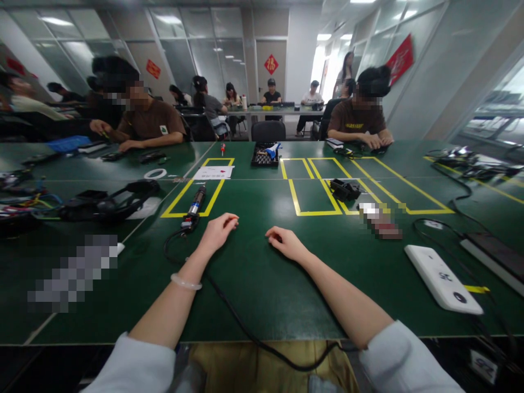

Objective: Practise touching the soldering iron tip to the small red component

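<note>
My left hand (220, 232) rests on the green table (254, 284) with its fingers loosely curled in. I see nothing in it. Just left of that hand lies an electric screwdriver (196, 203) with a black cable, within a yellow taped outline. My right hand (287, 243), also curled and holding nothing visible, lies a short way across from the left one, and the two do not touch. Beyond the right hand, a small black part (344, 190) sits on the taped boxes.
A black tray (264, 155) with small parts and a blue-and-white tool stands farther back. White paper (213, 172) lies behind the screwdriver. To the right is a white device (442, 278) among cables. Black gear (110, 201) crowds the left. Two people sit opposite.
</note>
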Action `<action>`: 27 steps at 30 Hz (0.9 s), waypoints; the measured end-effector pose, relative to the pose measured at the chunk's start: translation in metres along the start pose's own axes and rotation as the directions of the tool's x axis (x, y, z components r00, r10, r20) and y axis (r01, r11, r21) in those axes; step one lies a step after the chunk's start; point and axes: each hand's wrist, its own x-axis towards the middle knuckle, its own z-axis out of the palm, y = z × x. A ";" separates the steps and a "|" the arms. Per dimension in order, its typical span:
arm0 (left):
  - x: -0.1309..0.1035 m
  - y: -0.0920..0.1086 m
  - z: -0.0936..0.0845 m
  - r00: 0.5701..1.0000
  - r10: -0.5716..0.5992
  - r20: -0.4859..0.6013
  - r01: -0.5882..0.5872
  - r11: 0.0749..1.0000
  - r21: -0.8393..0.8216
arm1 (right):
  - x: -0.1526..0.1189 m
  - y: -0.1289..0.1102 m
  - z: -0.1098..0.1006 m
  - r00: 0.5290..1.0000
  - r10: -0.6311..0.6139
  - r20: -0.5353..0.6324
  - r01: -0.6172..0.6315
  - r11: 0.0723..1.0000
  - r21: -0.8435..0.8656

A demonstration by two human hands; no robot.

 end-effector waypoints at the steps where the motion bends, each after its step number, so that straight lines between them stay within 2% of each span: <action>1: -0.001 0.007 0.010 0.996 0.039 0.078 -0.031 0.994 -0.103 | 0.000 0.000 0.000 1.000 -0.002 -0.001 0.002 1.000 0.010; 5: -0.007 0.029 0.040 0.953 0.114 0.280 -0.019 0.947 -0.320 | -0.001 0.001 0.001 0.999 -0.033 0.031 0.030 0.996 0.087; 7: -0.011 0.035 0.046 0.933 0.142 0.330 -0.019 0.937 -0.348 | -0.001 0.000 0.001 0.996 -0.057 0.062 0.049 0.992 0.115; 11: -0.015 0.038 0.048 0.907 0.178 0.381 -0.057 0.950 -0.306 | -0.001 -0.005 0.002 0.991 -0.085 0.104 0.075 0.993 0.096; 18: -0.016 0.037 0.049 0.914 0.185 0.361 -0.049 0.934 -0.354 | -0.001 -0.004 0.002 0.997 -0.037 0.065 0.030 0.994 0.107; 23: -0.017 0.039 0.048 0.940 0.207 0.272 -0.131 0.953 -0.272 | 0.000 0.000 0.002 0.999 -0.017 0.042 0.012 0.992 0.122; 27: -0.018 0.040 0.047 0.941 0.220 0.257 -0.156 0.956 -0.247 | 0.000 -0.003 0.001 0.999 -0.027 0.026 0.024 0.993 0.119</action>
